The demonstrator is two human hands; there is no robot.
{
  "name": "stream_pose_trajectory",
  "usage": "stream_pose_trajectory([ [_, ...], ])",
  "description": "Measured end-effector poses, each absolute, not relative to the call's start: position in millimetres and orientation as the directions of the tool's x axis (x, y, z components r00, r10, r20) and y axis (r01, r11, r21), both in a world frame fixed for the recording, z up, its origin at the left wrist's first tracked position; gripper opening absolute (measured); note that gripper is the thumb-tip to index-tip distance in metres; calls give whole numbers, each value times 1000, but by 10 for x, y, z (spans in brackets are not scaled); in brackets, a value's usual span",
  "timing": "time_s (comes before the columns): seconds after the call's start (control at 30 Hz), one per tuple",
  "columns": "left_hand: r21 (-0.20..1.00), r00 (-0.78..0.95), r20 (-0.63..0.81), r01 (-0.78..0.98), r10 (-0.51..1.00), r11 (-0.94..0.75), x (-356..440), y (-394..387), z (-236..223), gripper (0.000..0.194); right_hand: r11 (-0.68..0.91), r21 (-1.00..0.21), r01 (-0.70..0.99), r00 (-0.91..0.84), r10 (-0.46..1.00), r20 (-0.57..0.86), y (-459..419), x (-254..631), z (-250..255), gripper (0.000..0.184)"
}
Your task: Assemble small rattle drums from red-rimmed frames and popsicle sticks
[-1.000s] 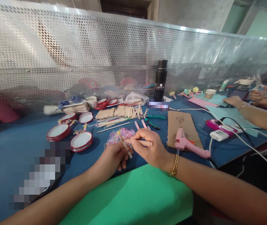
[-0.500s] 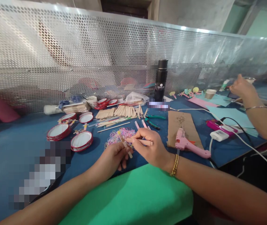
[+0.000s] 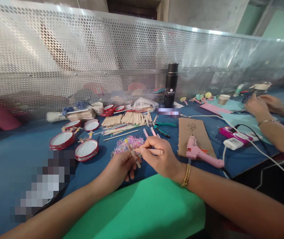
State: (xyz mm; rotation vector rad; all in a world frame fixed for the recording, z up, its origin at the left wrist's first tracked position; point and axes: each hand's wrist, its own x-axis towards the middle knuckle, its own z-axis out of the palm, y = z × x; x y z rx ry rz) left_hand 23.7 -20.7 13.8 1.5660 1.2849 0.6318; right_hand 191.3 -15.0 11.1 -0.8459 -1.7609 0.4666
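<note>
My left hand point(image 3: 124, 166) is closed on a flat wooden craft stick point(image 3: 129, 146) with a yellow patch near its upper end. The stick leans, its lower end poking out below my thumb. In my right hand point(image 3: 158, 156) a slim pale pink pen point(image 3: 154, 151) is pinched, its front end at the middle of the stick; whether the tip touches the wood I cannot tell. Just behind both hands lies a heap of small coloured rubber bands point(image 3: 119, 146). Green paper or cloth point(image 3: 142, 205) spreads below my wrists.
Round red-rimmed pieces point(image 3: 87, 149) are stacked at left. Loose craft sticks point(image 3: 134, 118), teal-handled pliers point(image 3: 165, 124) and a black flask point(image 3: 171, 86) stand or lie behind. A pink glue gun point(image 3: 196, 152) rests on cardboard point(image 3: 188, 127). At right are cables and another person's hands point(image 3: 258, 104).
My hands, the stick and the pen have barely moved. At right, the other person's raised hand has come down beside their other hand.
</note>
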Motion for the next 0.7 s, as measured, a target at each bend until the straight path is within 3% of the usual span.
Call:
stream_pose_trajectory([
  [0.7, 898, 285, -191, 436, 939, 51, 245, -219, 163, 27, 665, -667, 335, -168, 739, 652, -146, 1908, 126, 19],
])
